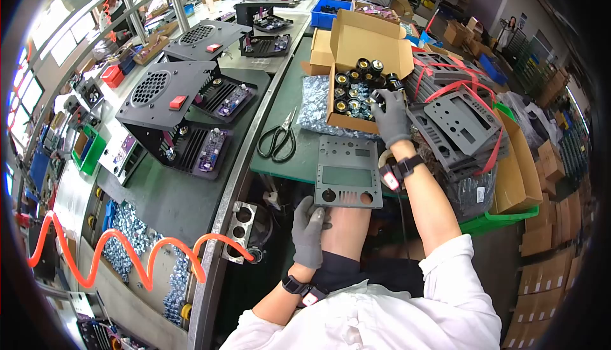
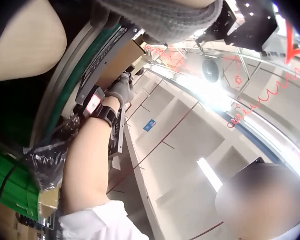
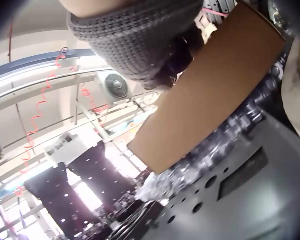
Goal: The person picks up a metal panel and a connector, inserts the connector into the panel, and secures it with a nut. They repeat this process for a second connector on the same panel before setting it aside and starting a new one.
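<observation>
A grey panel (image 1: 347, 175) with cutouts lies across the green table's front edge, overhanging the person's thigh. The gloved left hand (image 1: 308, 232) is at its lower left corner, thumb up and fingers loosely bent by the thigh. Reaching into the right side of an open cardboard box (image 1: 349, 121), the gloved right hand (image 1: 392, 119) pinches a black knob (image 1: 378, 98) at its fingertips. Several black knobs with brass-coloured centres (image 1: 342, 79) stand in that box. In the right wrist view, the box wall (image 3: 210, 90) partly hides the fingers and a dark shiny piece.
Black-handled scissors (image 1: 277, 141) lie left of the panel, with bubble wrap (image 1: 315, 105) behind. Stacked grey panels (image 1: 461, 124) with red straps stand at right. Perforated black housings (image 1: 165, 92) with circuit boards line the left bench. An orange coiled hose (image 1: 146, 273) crosses the lower left.
</observation>
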{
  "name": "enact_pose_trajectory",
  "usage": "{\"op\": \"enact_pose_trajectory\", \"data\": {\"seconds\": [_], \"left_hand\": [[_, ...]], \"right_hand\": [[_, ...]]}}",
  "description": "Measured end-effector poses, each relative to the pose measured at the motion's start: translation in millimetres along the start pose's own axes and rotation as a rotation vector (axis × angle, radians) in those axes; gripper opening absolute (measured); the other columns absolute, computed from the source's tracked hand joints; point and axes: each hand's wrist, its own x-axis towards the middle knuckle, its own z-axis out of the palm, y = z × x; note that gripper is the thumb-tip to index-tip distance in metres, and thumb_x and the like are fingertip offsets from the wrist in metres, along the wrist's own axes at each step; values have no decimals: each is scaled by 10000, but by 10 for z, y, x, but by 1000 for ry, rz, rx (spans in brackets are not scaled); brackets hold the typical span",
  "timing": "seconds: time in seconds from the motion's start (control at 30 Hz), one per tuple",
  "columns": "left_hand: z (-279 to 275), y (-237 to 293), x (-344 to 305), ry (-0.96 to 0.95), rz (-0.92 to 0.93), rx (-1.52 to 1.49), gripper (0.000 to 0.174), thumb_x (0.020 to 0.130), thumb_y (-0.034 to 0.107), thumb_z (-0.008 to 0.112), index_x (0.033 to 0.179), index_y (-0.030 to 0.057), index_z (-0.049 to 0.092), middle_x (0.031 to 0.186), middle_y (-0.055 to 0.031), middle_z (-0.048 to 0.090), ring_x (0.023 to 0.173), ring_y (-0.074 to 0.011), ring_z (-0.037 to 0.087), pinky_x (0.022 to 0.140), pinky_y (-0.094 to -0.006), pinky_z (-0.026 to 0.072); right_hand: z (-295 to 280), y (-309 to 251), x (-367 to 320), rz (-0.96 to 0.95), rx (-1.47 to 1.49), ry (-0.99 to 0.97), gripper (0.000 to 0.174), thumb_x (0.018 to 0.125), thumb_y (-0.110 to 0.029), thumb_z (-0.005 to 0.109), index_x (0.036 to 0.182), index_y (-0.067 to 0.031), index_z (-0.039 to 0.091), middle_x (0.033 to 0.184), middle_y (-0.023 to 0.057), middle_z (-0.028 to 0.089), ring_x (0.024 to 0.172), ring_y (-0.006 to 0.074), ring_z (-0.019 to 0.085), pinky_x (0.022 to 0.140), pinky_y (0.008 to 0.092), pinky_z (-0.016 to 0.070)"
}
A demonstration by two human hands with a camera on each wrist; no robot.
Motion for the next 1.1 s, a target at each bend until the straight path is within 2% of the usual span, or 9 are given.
{"op": "enact_pose_trajectory", "data": {"seconds": [0.1,0.27,0.37,0.43,0.53,0.77,0.83,0.93,1.1], "left_hand": [[-2,10,47,-12,9,76,527,933,110,572,1388,-72,378,1117,-125,598,924,-142,585,789,-285,513],[103,4,80,-27,9,93,596,901,131,619,1409,-59,373,1088,-109,590,957,-141,567,807,-285,503],[82,37,101,-60,6,106,578,896,130,623,1399,-47,400,1107,-97,584,977,-139,559,825,-289,497],[20,7,148,-13,79,256,565,870,120,649,1372,-34,441,1140,-107,575,977,-165,569,855,-302,491],[62,178,205,136,684,731,587,820,122,700,1343,-17,471,1238,-172,531,981,-240,593,865,-315,497],[517,752,68,-212,633,742,594,814,13,712,1350,-19,457,1185,-140,569,984,-202,632,833,-301,533],[515,685,22,-264,607,623,559,826,-30,690,1338,-13,467,1197,-143,579,1012,-201,643,849,-299,536],[528,584,-59,-291,692,563,514,819,-52,687,1297,-9,501,1238,-149,578,1040,-184,641,848,-294,537],[616,736,-139,-313,835,787,402,797,-24,724,1172,-19,582,1235,-157,589,993,-192,651,820,-295,540]], "right_hand": [[-225,-366,-289,-185,104,-92,223,797,-162,694,1018,-159,662,1026,98,579,900,291,630,775,385,521],[-94,-230,-603,-409,-72,-478,263,776,-244,709,1033,-189,704,1134,33,624,1067,257,580,898,390,490],[-86,-62,-540,-397,-87,-569,314,750,-257,724,1051,-169,717,1161,65,646,1102,298,569,958,415,463],[-196,-145,-545,-444,-76,-551,320,753,-262,722,1056,-158,708,1134,81,655,1107,301,575,947,420,473],[-478,-431,-583,-483,30,-444,323,776,-200,694,1094,-143,675,1140,85,652,1046,301,619,879,418,514],[-982,-893,-936,-746,234,-283,376,752,-97,699,1121,-99,628,1152,90,649,924,306,661,768,374,543],[-1098,-913,-1018,-692,323,-311,413,755,-8,694,1153,-51,593,1153,111,657,955,282,678,793,353,549],[-1146,-859,-1249,-217,755,-346,474,787,139,602,1234,2,527,1150,133,660,1009,190,676,873,285,537],[-1156,-794,-1418,-72,944,-302,459,817,126,593,1256,21,508,1186,141,628,1028,178,653,899,303,534]]}}
